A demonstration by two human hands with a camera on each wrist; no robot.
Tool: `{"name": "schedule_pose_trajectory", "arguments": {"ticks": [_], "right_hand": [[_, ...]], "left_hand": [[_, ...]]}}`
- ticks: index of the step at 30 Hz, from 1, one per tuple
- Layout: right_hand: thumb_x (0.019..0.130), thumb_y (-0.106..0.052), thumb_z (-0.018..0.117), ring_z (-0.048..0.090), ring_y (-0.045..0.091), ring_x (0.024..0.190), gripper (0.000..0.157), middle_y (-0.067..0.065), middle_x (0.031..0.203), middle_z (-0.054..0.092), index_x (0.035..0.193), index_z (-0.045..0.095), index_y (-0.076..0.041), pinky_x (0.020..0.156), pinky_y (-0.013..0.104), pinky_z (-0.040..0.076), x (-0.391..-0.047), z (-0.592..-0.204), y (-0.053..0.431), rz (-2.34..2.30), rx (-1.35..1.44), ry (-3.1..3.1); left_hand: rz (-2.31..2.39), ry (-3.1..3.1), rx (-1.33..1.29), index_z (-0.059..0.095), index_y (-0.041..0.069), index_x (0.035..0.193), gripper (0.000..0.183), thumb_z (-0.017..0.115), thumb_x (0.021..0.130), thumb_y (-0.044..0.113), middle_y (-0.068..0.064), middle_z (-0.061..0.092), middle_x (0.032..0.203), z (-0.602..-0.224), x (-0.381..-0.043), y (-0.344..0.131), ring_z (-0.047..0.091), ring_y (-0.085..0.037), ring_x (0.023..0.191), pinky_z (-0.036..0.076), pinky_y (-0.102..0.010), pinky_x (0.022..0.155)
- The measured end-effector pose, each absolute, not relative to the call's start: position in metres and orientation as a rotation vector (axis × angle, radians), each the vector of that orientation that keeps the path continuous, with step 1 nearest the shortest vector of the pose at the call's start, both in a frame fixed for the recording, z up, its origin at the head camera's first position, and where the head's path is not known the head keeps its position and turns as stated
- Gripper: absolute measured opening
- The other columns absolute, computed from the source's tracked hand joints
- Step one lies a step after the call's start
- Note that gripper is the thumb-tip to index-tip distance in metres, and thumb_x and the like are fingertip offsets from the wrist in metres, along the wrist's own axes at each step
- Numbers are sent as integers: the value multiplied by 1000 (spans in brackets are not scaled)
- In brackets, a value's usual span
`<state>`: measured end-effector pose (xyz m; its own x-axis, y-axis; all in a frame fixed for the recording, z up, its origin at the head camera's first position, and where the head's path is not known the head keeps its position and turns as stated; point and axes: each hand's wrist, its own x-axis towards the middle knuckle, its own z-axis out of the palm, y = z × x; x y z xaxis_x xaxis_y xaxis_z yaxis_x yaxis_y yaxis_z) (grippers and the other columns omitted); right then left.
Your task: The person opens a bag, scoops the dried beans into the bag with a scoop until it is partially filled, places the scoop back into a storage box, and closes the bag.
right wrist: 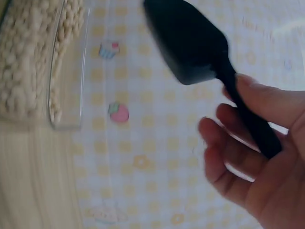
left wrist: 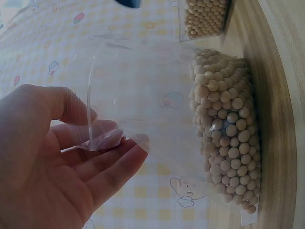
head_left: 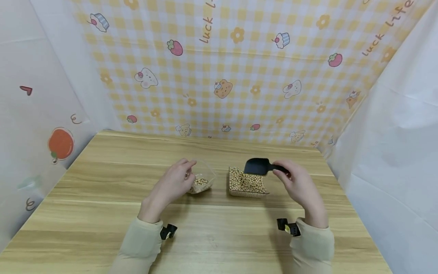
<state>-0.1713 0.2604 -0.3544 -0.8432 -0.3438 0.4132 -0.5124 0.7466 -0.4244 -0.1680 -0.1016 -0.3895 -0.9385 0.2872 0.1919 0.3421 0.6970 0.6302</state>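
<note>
My left hand (head_left: 176, 179) pinches the upper edge of a clear plastic bag (left wrist: 138, 95). Pale round soybeans (left wrist: 228, 138) fill the bag's lower part, which stands on the table. In the right wrist view, my right hand (right wrist: 262, 143) holds a black scoop (right wrist: 190, 43) by its handle, thumb on one side and fingers on the other. The head view shows the scoop's blade above a clear rectangular box (head_left: 248, 194) heaped with the same soybeans (head_left: 246, 182). Whether the scoop carries any beans cannot be seen.
Bag and box stand side by side on a wooden table (head_left: 212, 236), a small gap between them. Behind rises a yellow checked cloth (head_left: 205, 76), with white cloth (head_left: 393, 152) on both sides. Each wrist wears a small black camera (head_left: 168, 231).
</note>
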Motion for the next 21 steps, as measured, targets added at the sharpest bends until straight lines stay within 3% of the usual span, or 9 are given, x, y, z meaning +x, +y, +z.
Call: {"name": "schedule_pose_trajectory", "arguments": {"ticks": [7,21], "right_hand": [[92,-5,65,64,30,89,18,15,103,68,108,70,0,75,48,51,-169,-353,275,719,572,-2891],[89,0,66,59,20,72,6,7,85,66,90,71,-4,66,42,48,-174,-360,254,551,533,-2980]], "left_hand": [[-1070,-2825,-528,52,-6,136,48,52,91,9,-7,59,102,-389,-168,-101,51,-15,76,48,-29,62],[-1104,-2837,-522,51,-6,137,49,52,91,9,-5,58,101,-389,-169,-102,51,-15,77,48,-29,62]]}}
